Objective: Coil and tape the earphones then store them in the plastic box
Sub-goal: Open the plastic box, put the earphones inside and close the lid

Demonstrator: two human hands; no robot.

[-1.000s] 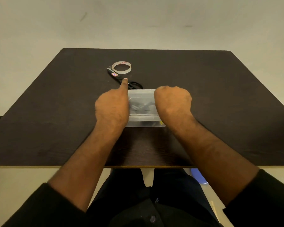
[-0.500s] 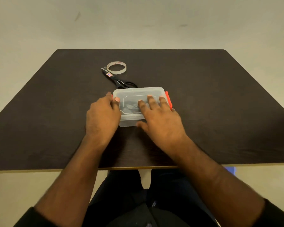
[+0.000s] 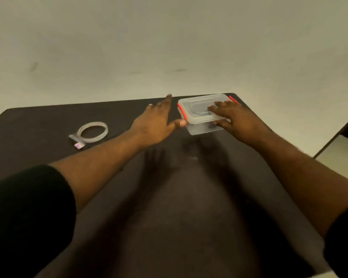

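The clear plastic box [image 3: 201,125] with red side clasps stands lid-on near the table's far right corner. My right hand [image 3: 237,119] lies on it, fingers spread over the lid and thumb against the front wall. Open, with its fingers stretched out, my left hand [image 3: 155,123] touches the box's left end beside the red clasp with its thumb. A dark shape shows faintly through the front wall; I cannot tell whether it is the earphones.
A roll of clear tape [image 3: 92,131] lies at the left of the dark table [image 3: 189,197]. The labelled tip of the scissors [image 3: 78,145] pokes out beside it; my left forearm hides the rest. The far edge runs just behind the box.
The box has slid away from me, from the table's middle to its far right corner, with both hands going along. My view has shifted forward and tilted.
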